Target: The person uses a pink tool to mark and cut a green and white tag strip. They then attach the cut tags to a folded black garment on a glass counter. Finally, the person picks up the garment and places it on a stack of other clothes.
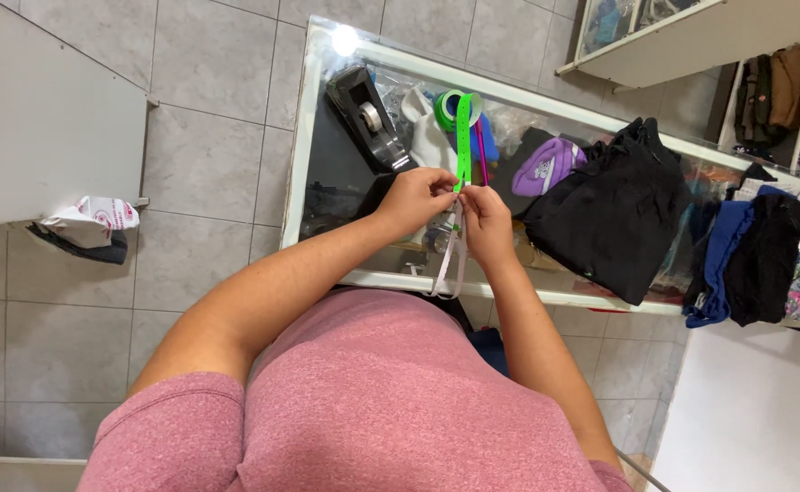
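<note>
Up at twelve o'clock, both hands, left hand (415,196) and right hand (484,214), pinched the thin, bendy green strap (463,137), which looked light and floppy, best held near its end.

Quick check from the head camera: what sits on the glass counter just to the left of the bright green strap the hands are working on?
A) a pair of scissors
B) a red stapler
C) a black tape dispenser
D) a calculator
C: a black tape dispenser with a roll in it lies on the glass counter, left of the green strap that the left hand and right hand pinch together.
</note>
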